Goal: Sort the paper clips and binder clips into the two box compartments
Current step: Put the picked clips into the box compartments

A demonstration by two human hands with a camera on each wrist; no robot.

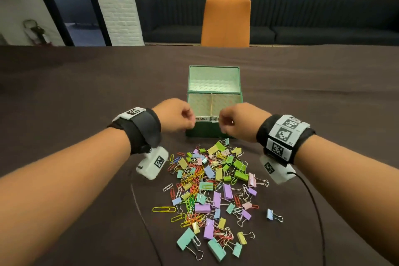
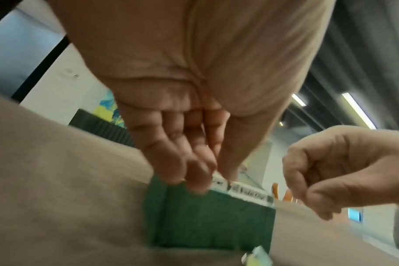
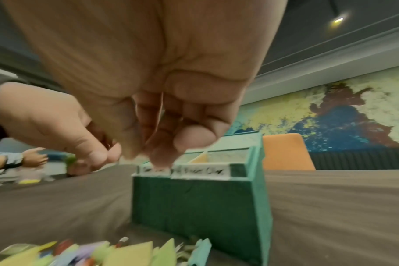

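Observation:
A green box stands open on the brown table, its lid tipped back. A thin divider splits it into a left compartment and a right compartment; I see no clips in either. White labels run along the front rim. A mixed pile of coloured paper clips and pastel binder clips lies in front of the box. My left hand hovers at the box's front left corner, fingers curled, nothing in it. At the front right my right hand hovers too, curled, with no clip showing.
An orange chair and a dark sofa stand beyond the table's far edge. One blue binder clip lies apart, right of the pile. Thin black cables trail across the cloth beside both forearms.

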